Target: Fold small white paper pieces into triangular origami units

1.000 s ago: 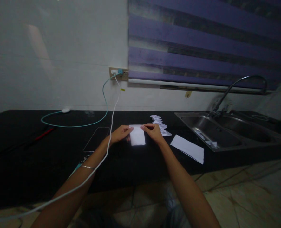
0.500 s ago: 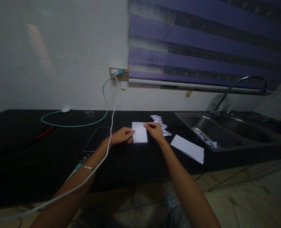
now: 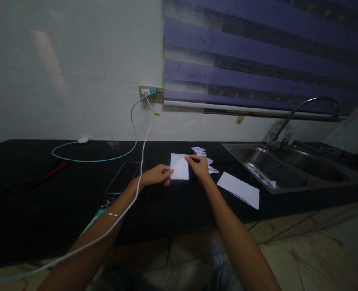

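A small white rectangle of paper (image 3: 179,167) is held between my two hands over the black counter. My left hand (image 3: 157,175) pinches its left edge, thumb on top and fingers curled beneath. At its upper right corner, my right hand (image 3: 198,165) grips the paper between thumb and fingertips. Several folded white paper pieces (image 3: 211,169) lie in a row just behind the right hand, partly hidden by it. A larger stack of white paper sheets (image 3: 239,190) rests to the right of my right forearm.
A phone (image 3: 123,178) lies left of my left hand, near a lanyard (image 3: 94,219). A white cable (image 3: 136,190) crosses over my left forearm from the wall socket (image 3: 159,95). At the right is a steel sink (image 3: 236,151) with folded paper (image 3: 269,184) on its edge.
The small paper has shifted slightly to the right and upward, with both hands still on it. Everything else looks unmoved.
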Demonstrator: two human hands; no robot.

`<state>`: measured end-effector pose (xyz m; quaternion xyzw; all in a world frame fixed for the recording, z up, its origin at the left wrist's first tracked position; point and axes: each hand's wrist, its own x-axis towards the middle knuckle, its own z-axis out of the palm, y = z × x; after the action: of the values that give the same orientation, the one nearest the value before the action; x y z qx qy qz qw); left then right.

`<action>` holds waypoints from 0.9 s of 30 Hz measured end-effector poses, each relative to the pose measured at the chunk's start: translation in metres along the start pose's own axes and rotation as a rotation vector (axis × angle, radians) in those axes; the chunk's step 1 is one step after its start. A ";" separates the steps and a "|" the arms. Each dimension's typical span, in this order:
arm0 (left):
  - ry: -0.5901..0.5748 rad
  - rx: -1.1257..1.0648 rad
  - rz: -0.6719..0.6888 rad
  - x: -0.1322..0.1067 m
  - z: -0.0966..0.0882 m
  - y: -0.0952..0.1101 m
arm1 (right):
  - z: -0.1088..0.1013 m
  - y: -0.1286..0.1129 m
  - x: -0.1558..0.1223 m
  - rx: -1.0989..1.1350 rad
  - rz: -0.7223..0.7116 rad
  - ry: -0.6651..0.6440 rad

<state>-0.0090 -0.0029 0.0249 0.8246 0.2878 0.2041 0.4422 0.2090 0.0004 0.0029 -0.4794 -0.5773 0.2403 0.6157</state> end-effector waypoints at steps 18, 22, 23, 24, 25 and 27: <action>-0.003 0.078 0.024 0.002 0.000 -0.009 | -0.001 0.002 0.002 0.127 0.036 0.005; 0.072 -0.045 0.070 0.005 -0.001 -0.010 | 0.005 -0.002 -0.001 0.337 0.167 -0.128; 0.074 -0.071 0.076 0.005 -0.001 -0.010 | 0.006 -0.002 -0.002 0.362 0.195 -0.158; 0.069 -0.095 0.079 0.005 -0.002 -0.010 | 0.008 -0.002 -0.002 0.368 0.215 -0.185; 0.062 -0.119 0.079 0.005 -0.002 -0.009 | 0.008 -0.001 -0.003 0.357 0.224 -0.213; 0.036 -0.163 0.060 0.004 -0.004 -0.008 | 0.009 0.000 -0.004 0.304 0.213 -0.249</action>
<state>-0.0106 0.0054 0.0203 0.7903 0.2531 0.2547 0.4965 0.1999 -0.0008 0.0001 -0.4059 -0.5521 0.4455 0.5762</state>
